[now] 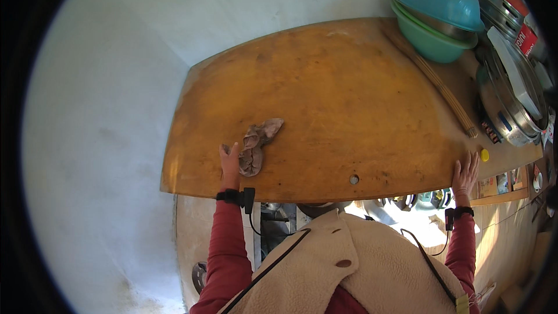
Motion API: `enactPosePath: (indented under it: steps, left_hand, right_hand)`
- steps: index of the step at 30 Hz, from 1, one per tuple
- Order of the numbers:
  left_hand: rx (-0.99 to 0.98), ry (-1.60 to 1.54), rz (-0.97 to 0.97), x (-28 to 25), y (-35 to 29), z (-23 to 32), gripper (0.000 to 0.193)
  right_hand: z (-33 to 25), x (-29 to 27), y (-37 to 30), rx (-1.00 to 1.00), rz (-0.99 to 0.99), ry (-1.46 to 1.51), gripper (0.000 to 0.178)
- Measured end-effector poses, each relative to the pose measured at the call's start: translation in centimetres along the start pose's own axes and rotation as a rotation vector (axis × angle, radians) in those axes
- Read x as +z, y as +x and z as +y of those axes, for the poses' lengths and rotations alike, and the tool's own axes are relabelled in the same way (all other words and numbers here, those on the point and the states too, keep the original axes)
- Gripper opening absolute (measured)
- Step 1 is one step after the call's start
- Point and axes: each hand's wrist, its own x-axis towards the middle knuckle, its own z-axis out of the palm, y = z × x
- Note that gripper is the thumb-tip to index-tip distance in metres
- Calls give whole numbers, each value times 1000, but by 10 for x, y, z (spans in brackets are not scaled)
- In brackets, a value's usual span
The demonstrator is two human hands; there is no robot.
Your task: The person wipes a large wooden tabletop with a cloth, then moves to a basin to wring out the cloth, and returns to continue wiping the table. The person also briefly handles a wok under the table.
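Note:
A large brown wooden board (325,93) lies in front of me, its surface stained and worn. On its left part is a crumpled, greyish-brown cloth (253,148). My left hand (230,163) rests just left of the cloth, near the board's front edge, thumb and fingers apart; whether it touches the cloth is hard to see. At the board's front right corner my right hand (465,177) lies with its fingers stretched out and nothing in them. A small yellow cap (485,154) sits just right of that hand.
Long thin sticks (439,84) lie along the board's right side. Behind them stand a green basin (433,43) and an upturned blue basin (439,0). Metal pots (505,104) crowd the far right. A pale wall (116,110) borders the left.

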Motion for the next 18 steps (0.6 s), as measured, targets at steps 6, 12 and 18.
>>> enactPosePath:
  steps: [6,12,18]
  left_hand:
    - [287,809,-150,58,-25,6,73]
    - [723,454,-406,101,-43,22,49]
    - [970,403,-621,163,-133,63,42]
  right_hand:
    - [-12,-13,1,71,-100,-21,57]
    - [-22,-28,0,104,-84,101,59]
    - [-21,-30,0,105,-53,139,60]
